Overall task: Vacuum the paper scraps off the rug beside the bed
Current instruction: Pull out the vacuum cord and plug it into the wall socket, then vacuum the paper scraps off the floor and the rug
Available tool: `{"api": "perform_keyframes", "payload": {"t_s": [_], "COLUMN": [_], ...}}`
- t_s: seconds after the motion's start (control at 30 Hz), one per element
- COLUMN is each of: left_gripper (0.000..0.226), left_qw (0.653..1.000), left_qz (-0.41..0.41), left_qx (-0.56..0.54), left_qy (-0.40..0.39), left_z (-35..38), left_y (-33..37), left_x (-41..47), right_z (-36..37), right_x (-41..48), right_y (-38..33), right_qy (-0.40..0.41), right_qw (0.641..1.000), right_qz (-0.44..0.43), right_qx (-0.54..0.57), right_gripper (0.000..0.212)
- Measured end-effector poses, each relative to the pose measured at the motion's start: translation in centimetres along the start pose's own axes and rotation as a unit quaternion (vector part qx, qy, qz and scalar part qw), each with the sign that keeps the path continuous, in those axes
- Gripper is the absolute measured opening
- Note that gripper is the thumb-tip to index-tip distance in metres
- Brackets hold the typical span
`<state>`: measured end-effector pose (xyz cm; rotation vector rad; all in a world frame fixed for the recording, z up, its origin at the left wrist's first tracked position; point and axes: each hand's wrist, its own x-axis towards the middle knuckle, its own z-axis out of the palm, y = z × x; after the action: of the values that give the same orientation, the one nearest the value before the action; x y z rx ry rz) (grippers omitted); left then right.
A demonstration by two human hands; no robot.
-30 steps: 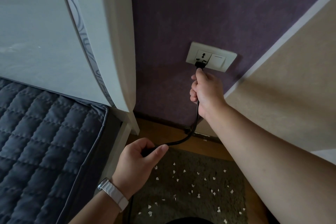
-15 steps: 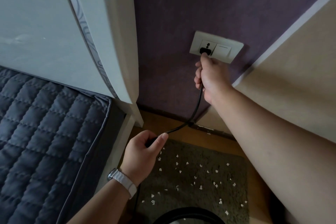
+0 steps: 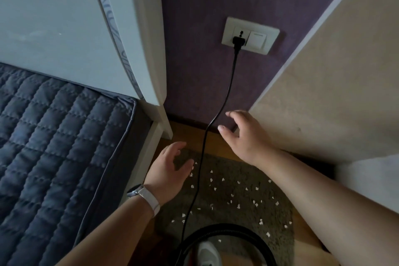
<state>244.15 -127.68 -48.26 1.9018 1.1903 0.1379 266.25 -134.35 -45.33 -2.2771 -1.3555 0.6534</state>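
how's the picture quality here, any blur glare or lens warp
Head view: dim, even light, no glare; the wide lens bows the headboard edge and the wall trim; the plug and paper scraps read sharp; the left hand and right hand look slightly soft.

No legible text, label, brand or number anywhere in view. The switch rocker (image 3: 257, 39) on the wall plate (image 3: 228, 28) carries a faint pale mark near its top edge, too small to read. The watch (image 3: 135, 190) is seen edge-on, so its face cannot be read.
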Motion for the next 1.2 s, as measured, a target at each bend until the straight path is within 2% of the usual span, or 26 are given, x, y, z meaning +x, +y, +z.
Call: {"api": "perform_keyframes", "payload": {"t_s": [0.13, 0.27, 0.57, 0.73, 1.03, 1.2], "left_gripper": [0.057, 0.062, 0.057, 0.052, 0.046, 0.044], "left_qw": [0.989, 0.976, 0.98, 0.981, 0.978, 0.985], "left_qz": [0.04, 0.013, -0.013, -0.031, -0.11, -0.104], "left_qx": [0.139, 0.214, 0.19, 0.164, 0.12, 0.1], "left_qy": [0.012, -0.028, -0.062, -0.101, -0.127, -0.095], "left_z": [-0.9, -1.5, -1.9, 0.8, 10.2, 16.9], "left_y": [-2.4, -6.1, -10.8, -13.8, -19.1, -20.5], "left_x": [-3.8, -9.1, -25.1, -31.9, -38.2, -37.7], "right_z": [1.1, 2.6, 6.7, 9.9, 16.4, 20.7], "right_x": [-5.4, -12.0, -29.1, -36.4, -42.5, -43.6], "right_y": [0.9, 0.2, -4.0, -4.0, 3.1, 9.2], "right_qy": [-0.058, -0.096, -0.115, -0.149, -0.201, -0.222], "right_qw": [0.995, 0.988, 0.985, 0.979, 0.968, 0.967], "right_qz": [-0.025, -0.015, 0.063, 0.091, 0.132, 0.088], "right_qx": [-0.079, -0.121, -0.111, -0.105, -0.077, -0.089], "right_gripper": [0.059, 0.059, 0.056, 0.055, 0.05, 0.052]}}
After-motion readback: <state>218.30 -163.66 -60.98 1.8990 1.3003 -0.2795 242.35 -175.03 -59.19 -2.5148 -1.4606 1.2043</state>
